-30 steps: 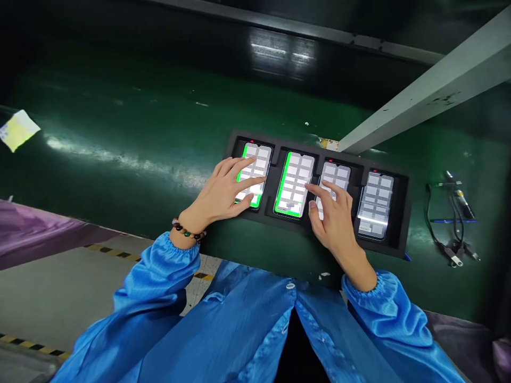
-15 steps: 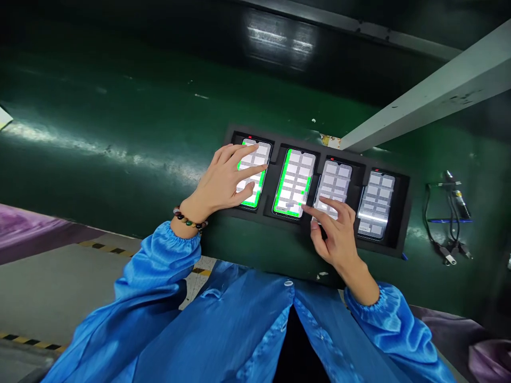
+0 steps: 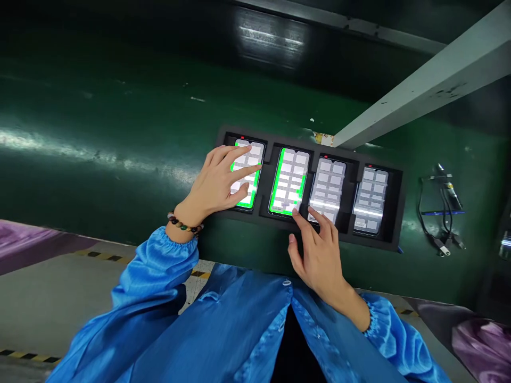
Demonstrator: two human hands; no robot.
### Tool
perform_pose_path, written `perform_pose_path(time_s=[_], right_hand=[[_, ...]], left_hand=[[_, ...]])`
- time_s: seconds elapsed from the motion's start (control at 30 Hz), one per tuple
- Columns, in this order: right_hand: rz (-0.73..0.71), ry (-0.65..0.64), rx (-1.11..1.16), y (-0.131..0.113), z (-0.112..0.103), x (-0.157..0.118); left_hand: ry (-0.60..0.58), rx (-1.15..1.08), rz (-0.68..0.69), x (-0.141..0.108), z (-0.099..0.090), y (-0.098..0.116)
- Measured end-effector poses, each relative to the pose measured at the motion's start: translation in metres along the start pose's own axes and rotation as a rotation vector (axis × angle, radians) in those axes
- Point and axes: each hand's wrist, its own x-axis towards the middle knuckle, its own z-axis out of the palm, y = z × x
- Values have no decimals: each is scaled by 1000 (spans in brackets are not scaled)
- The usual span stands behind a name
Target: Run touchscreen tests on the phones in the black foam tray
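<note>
Several smartphones lie face up in the slots of a black foam tray [image 3: 266, 207]. My left hand [image 3: 219, 178] rests spread over the leftmost phone [image 3: 248, 159], its fingers across the lit screen and partly hiding it. Green blocks line that screen's edges. The second phone [image 3: 289, 170] shows a white-grey grid with green down its left side, along the bottom and partly up the right. My right hand [image 3: 319, 247] has its fingers apart, the index fingertip at that phone's lower right corner. Another fingertip is by the third phone [image 3: 328, 183]. The rightmost phone [image 3: 372, 197] shows a grey grid without green.
Black cables [image 3: 445, 213] and a blue pen [image 3: 433, 213] lie on the green table [image 3: 139, 127] right of the tray. A pale metal post [image 3: 407, 93] rises behind the tray and slants to the upper right.
My right hand has moved left and down along the second phone's bottom edge. My left hand keeps about the same place over the leftmost phone. The whole view has shifted slightly.
</note>
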Motion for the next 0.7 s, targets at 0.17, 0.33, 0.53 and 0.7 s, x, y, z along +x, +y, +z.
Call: perform_pose_path(time_s=[0.17,0.33,0.53,0.7], right_hand=[[63,-41,3,-12,2,9],[20,-77,71,-14,-2,-3],[52,-89,57,-21,-3,-6],[102,-50,38,-16,4,15]], left_hand=[[-6,5,-9,0,-2,1],[-5,5,3,1,-1,0],[-23,-43,-36,3,-2,2],[-23,-27,-19,3,-3,4]])
